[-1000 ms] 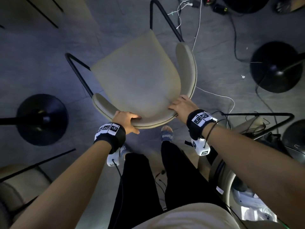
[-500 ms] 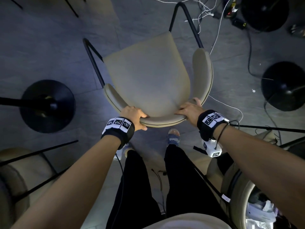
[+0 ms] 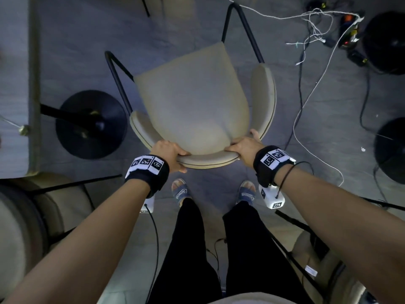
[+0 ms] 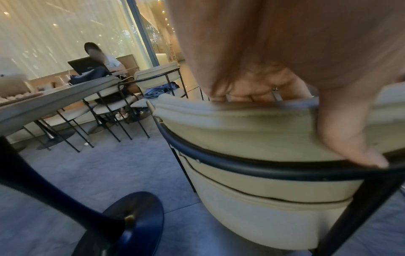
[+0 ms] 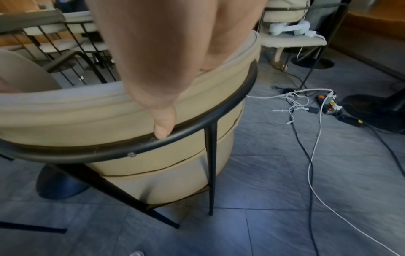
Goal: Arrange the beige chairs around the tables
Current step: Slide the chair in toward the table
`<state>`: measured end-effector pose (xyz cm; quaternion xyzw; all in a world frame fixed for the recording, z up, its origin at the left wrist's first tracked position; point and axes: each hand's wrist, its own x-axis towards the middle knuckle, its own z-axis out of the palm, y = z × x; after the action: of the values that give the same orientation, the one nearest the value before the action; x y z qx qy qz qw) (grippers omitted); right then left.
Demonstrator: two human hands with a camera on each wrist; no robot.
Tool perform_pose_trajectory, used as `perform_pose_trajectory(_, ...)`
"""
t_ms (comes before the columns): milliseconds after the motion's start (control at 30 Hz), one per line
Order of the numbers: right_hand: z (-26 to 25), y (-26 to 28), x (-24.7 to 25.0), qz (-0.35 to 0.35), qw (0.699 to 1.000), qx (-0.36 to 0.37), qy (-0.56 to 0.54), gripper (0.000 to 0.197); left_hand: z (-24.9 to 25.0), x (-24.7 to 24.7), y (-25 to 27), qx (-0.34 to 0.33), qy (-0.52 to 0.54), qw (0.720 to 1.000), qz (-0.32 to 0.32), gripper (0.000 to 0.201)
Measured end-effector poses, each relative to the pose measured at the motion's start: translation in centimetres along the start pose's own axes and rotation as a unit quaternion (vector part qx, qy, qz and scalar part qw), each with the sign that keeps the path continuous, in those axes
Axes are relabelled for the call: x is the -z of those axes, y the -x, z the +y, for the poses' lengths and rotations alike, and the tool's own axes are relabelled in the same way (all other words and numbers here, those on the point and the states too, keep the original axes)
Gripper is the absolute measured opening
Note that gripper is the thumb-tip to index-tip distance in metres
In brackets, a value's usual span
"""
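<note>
A beige chair (image 3: 192,106) with a curved padded back and black metal legs stands in front of me on the grey floor. My left hand (image 3: 168,153) grips the left part of the backrest rim, fingers over the top and thumb (image 4: 350,138) down its outer side. My right hand (image 3: 245,148) grips the right part of the same rim, thumb (image 5: 163,124) pressed by the black frame tube (image 5: 197,121). A grey table edge (image 3: 34,84) runs down the far left, above its black round base (image 3: 92,123).
Other beige chairs stand at lower left (image 3: 32,216) and lower right (image 3: 328,270). White and black cables (image 3: 311,88) and a power strip (image 3: 350,29) lie on the floor to the right, near more black table bases (image 3: 390,150). A person sits at a laptop (image 4: 85,65) far off.
The chair has turned and shifted right, with its seat now pointing straight away from me. Both hands kept their grip on the backrest. The left table base has come nearer the chair.
</note>
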<state>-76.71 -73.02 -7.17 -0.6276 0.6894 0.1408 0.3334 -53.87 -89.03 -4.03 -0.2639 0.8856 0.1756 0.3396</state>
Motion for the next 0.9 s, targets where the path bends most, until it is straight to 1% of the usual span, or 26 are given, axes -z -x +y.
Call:
perform_pose_trajectory(133,-2.7,-2.5,1.5,0.009,1.0,0.011,0.002,0.064,-3.6,-0.2,0.7,0.022,0.03,0.999,0.032,0.06)
perform_pose_trajectory(300,-6.5,-6.0,2.9,0.022,0.999,0.031,-0.003,0.057,-8.9,-0.1,0.9,0.046,0.035,0.998,0.03,0.059)
perform_pose_trajectory(467,-10.0,-9.6,4.1,0.02,0.999,0.043,0.015,0.058,-14.1,-0.7,1.2,0.066,0.046,0.996,0.033,0.06)
perform_pose_trajectory(600,-12.9,-12.6,5.1,0.009,0.998,0.051,0.037,0.056,-17.8,-1.4,2.2,0.088,0.074,0.991,0.065,0.057)
perform_pose_trajectory(700,-14.0,-13.6,5.7,0.009,0.998,0.044,0.04,0.058,-18.9,-1.8,2.5,0.079,0.067,0.99,0.094,0.053)
perform_pose_trajectory(767,-15.1,-14.3,6.2,0.012,0.998,0.059,0.035,0.054,-20.1,-1.9,2.6,0.087,0.059,0.989,0.109,0.051)
perform_pose_trajectory(800,-15.0,-14.6,6.8,0.003,0.997,0.071,0.033,0.052,-20.3,-2.0,2.7,0.093,0.057,0.988,0.11,0.052)
perform_pose_trajectory(866,-13.0,-15.1,8.8,-0.02,0.995,0.079,0.061,0.055,-19.4,-2.4,2.7,0.102,0.053,0.988,0.107,0.057)
perform_pose_trajectory(900,-11.5,-15.3,10.0,-0.018,0.993,0.08,0.089,0.059,-18.2,-2.6,2.6,0.1,0.056,0.988,0.105,0.061)
